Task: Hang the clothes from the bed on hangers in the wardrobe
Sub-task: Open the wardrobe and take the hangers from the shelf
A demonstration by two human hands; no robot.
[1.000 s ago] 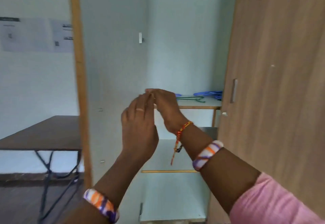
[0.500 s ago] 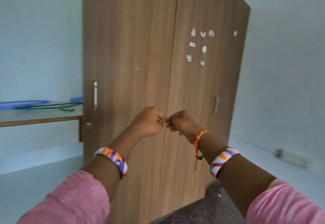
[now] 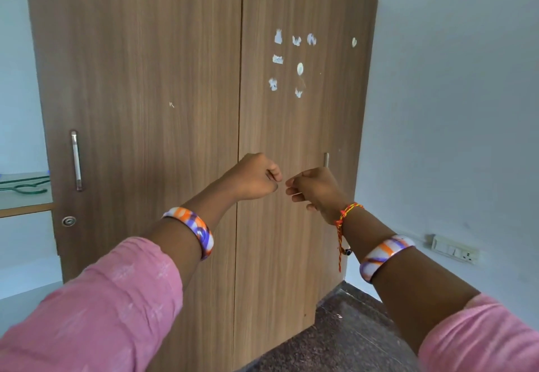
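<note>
Wardrobe point(image 3: 175, 109) fills most of the view: wood-grain doors, two of them meeting at a vertical seam near centre. Left door carries a long metal handle point(image 3: 76, 160) near its left edge, with a round lock point(image 3: 68, 221) below it. Right door has a shorter handle point(image 3: 326, 160) near its right edge and a cluster of torn white sticker remnants point(image 3: 291, 62) in its upper half.

Pale wall point(image 3: 452, 109) to the right, with a white switch plate point(image 3: 453, 250) low on it. Dark speckled floor point(image 3: 335, 342) at the wardrobe's foot.

At the left edge, an open compartment with a shelf point(image 3: 26, 208); green hanger point(image 3: 26, 189) lying flat on it, near the shelf's front edge. No clothes or bed in view.

Both arms raised in front of the doors, pink sleeves point(image 3: 96, 313) pushed back, a striped orange-purple bangle point(image 3: 191, 230) on each forearm, red-yellow thread point(image 3: 345, 217) at the right wrist.

Left hand point(image 3: 250, 177): fist, fingers curled in, nothing visible in it. Right hand point(image 3: 313, 189): fingers curled, tips pinched together; whether something thin is between them, cannot tell. The two hands nearly touching, knuckles facing.
</note>
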